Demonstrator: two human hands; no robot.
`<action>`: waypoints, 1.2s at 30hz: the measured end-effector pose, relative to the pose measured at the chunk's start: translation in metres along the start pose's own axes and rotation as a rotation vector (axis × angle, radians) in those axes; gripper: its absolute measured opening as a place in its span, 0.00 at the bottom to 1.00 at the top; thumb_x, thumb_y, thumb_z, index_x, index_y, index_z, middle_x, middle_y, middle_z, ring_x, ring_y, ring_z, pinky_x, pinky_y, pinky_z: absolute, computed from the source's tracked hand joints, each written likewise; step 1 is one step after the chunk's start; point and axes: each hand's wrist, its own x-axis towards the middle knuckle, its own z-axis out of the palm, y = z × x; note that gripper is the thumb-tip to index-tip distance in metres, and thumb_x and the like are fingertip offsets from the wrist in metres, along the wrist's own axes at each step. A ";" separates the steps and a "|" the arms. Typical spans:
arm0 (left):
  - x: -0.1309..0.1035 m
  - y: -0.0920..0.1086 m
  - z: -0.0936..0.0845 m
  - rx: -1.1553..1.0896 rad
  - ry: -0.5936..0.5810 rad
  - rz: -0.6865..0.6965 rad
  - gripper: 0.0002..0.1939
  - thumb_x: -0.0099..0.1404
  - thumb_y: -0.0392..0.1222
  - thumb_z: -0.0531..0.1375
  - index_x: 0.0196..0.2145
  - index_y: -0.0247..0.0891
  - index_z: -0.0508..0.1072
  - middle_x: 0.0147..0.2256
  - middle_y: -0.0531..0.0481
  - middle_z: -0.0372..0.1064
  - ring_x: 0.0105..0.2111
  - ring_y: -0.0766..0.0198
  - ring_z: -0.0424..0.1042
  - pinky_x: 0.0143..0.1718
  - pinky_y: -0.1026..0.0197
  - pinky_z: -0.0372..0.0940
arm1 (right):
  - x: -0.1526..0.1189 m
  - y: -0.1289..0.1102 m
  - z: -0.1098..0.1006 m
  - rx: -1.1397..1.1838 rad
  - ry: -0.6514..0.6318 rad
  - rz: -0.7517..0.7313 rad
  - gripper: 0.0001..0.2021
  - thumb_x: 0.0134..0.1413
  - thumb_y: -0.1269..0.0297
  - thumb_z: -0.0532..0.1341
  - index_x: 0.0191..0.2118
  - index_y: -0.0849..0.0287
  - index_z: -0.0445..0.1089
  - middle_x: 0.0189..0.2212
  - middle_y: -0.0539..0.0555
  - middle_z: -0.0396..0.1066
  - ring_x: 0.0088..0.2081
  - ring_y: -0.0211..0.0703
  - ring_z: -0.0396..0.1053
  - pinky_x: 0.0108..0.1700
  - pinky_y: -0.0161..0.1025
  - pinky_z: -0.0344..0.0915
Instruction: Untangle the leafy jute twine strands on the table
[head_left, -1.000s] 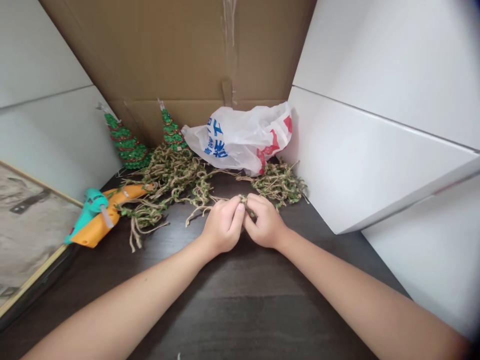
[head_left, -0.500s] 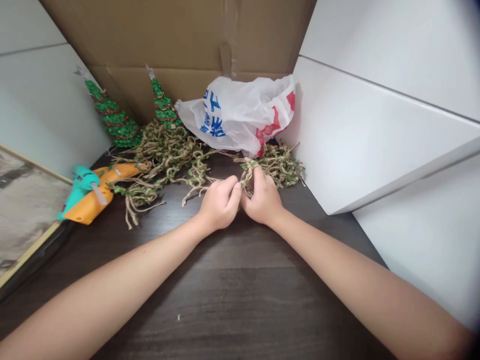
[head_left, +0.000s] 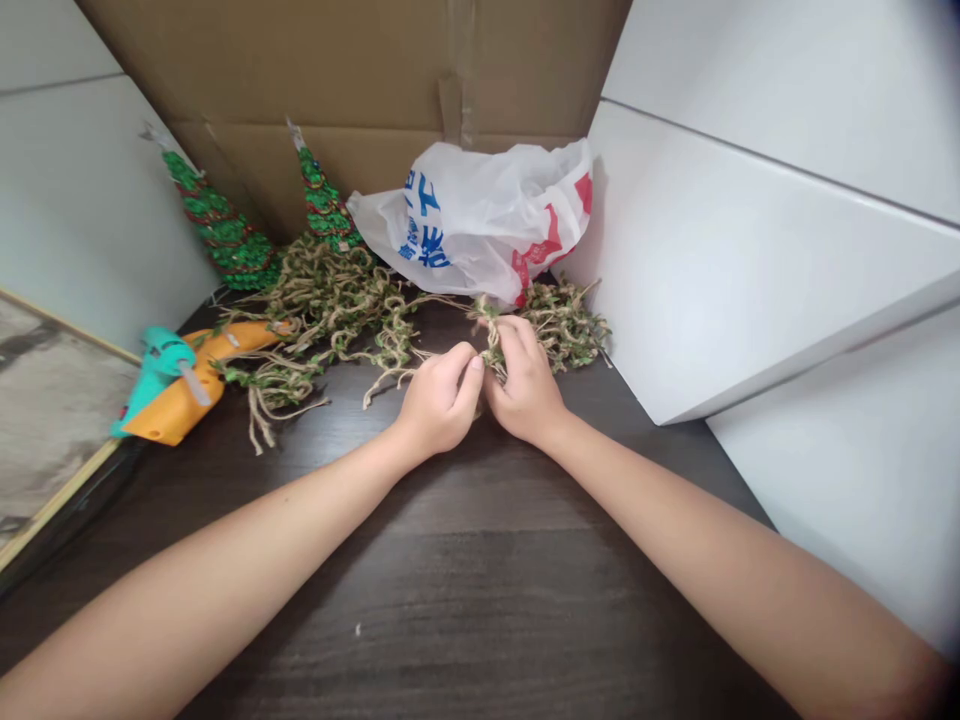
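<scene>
Leafy twine: a short bunch (head_left: 492, 335) sits between the hands, in front of the white bag (head_left: 487, 220).
Left hand: (head_left: 442, 400) front of bag; thumb and bent forefinger appear to pinch the twine's near end.
Right hand: (head_left: 525, 385) front of bag; fingers curve round the twine's far side. Thumb contact hidden; cannot tell how firmly it grips.
Twine heaps: larger one (head_left: 337, 300) left of bag; smaller one (head_left: 570, 325) at its front right.
Step, judged: working the twine by fingertip, perhaps shaping or separating strands.
Next move, judged: calls for a steady left pinch while right fingers reposition; loose strands could snag.
</scene>
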 end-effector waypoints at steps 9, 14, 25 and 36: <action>0.001 0.001 -0.001 0.016 0.026 -0.017 0.16 0.74 0.42 0.48 0.27 0.40 0.58 0.22 0.56 0.56 0.23 0.67 0.56 0.28 0.61 0.52 | -0.001 0.002 0.004 -0.100 0.175 0.118 0.09 0.62 0.60 0.57 0.44 0.57 0.61 0.41 0.61 0.66 0.46 0.53 0.66 0.49 0.53 0.65; 0.001 -0.001 -0.001 0.038 0.094 -0.065 0.15 0.74 0.42 0.48 0.28 0.40 0.59 0.23 0.55 0.57 0.24 0.67 0.58 0.28 0.61 0.53 | 0.000 0.000 0.001 -0.083 0.164 0.100 0.10 0.61 0.62 0.56 0.30 0.53 0.54 0.31 0.53 0.61 0.38 0.49 0.62 0.47 0.50 0.61; 0.000 0.001 0.001 0.095 0.047 0.022 0.15 0.75 0.42 0.48 0.28 0.40 0.58 0.23 0.55 0.56 0.24 0.66 0.58 0.29 0.60 0.52 | 0.000 -0.001 0.001 -0.100 0.151 0.107 0.09 0.64 0.64 0.56 0.42 0.51 0.74 0.48 0.55 0.69 0.53 0.53 0.61 0.56 0.55 0.56; 0.003 -0.005 0.003 -0.015 0.182 -0.185 0.13 0.75 0.43 0.48 0.30 0.40 0.60 0.25 0.55 0.60 0.26 0.66 0.60 0.29 0.60 0.53 | -0.001 0.001 0.004 -0.114 0.326 0.138 0.28 0.54 0.63 0.60 0.60 0.52 0.53 0.54 0.62 0.55 0.56 0.57 0.57 0.59 0.60 0.57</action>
